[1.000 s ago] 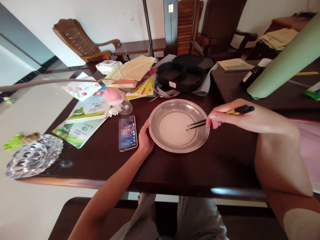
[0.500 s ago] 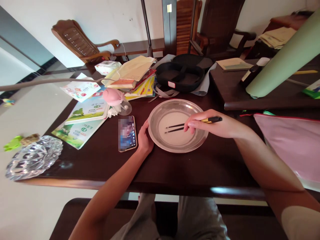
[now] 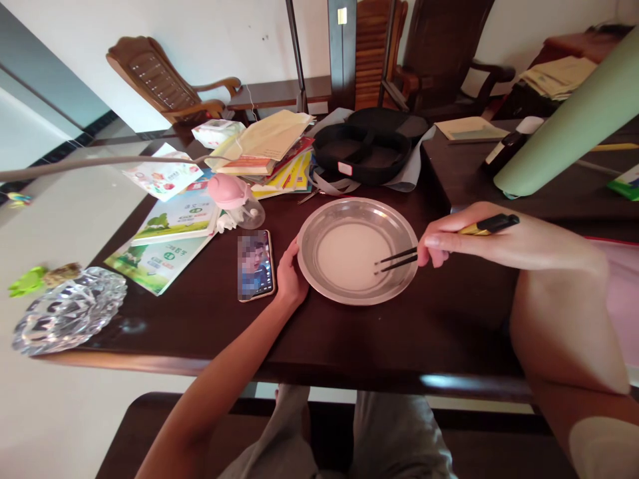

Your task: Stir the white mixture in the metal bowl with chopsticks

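A round metal dish [image 3: 319, 286] with whitish liquid [image 3: 347, 256] in it stands on the dark table. My left hand [image 3: 292, 276] grips its left rim, the fingers partly hidden by the dish. My right hand [image 3: 464, 239] is closed round a pair of black chopsticks [image 3: 399, 258] with gold and black ends. Their tips hang over the right part of the dish; whether they touch the liquid I cannot tell. Close to my left hand lies a phone [image 3: 256, 266] with its screen lit.
Left of the dish are a pink-lidded bottle [image 3: 234, 196], booklets [image 3: 172, 213] and a cut-glass bowl [image 3: 72, 309]. Behind it lie stacked papers [image 3: 279, 136] and an open black case [image 3: 362, 156]. A green cylinder [image 3: 564, 126] and dark bottle [image 3: 509, 146] stand at the right.
My right hand has moved right with the chopsticks, drawing their tips from the middle of the dish toward its right side. My left hand stays on the rim.
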`<state>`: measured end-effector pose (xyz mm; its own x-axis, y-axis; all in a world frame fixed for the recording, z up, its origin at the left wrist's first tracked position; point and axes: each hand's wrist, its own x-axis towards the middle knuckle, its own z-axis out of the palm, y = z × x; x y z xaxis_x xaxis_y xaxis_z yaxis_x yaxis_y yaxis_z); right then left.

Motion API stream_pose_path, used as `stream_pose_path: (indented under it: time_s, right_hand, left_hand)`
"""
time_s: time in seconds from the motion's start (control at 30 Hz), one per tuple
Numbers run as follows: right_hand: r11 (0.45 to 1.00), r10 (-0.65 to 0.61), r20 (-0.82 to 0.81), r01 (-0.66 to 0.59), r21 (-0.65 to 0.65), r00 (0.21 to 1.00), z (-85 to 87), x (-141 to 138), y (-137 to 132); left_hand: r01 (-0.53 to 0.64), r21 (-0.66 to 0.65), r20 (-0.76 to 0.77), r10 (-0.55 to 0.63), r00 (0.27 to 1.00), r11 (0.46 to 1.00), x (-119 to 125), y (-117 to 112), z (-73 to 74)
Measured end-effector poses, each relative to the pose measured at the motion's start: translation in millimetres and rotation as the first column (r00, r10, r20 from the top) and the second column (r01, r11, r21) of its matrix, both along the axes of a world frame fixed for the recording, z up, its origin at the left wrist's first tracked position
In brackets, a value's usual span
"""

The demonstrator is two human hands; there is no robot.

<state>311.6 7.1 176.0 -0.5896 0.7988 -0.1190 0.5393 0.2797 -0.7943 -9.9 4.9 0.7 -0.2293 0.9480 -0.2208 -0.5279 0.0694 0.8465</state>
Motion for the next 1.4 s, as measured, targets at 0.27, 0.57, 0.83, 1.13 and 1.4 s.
stream_pose_path:
  time_s: [0.27,0.57,0.83,1.13,1.4]
  right_hand:
    - [0.997,0.066,-0.176,-0.072,-0.031,0.982,-30.8,-45,7]
    - [0.983,-0.149,-0.072,0.155,0.1,0.986,-20.4,-16,11]
    - [0.99,0.086,-0.059,-0.092,-0.109,0.995,-5.2,-17,-4]
    - [0.992,-0.072,-0.169,0.087,0.088,0.983,-36.3,-42,14]
    - [0.999,-0.005,-0.056,0.003,-0.033,0.998,-6.2,-12,-3]
  left_hand:
    - [0.0,0.01,-0.011,0.0,1.0,1.0,0,0,-0.7]
    - [0.003,0.003,-0.006,-0.003,1.0,1.0,0,0,0.1]
    - [0.005,0.01,-0.028,-0.005,1.0,1.0,0,0,0.4]
    - [0.012,0.015,-0.029,-0.012,1.0,1.0,0,0,1.2]
    - [0.016,0.011,-0.016,-0.015,1.0,1.0,0,-1,0.5]
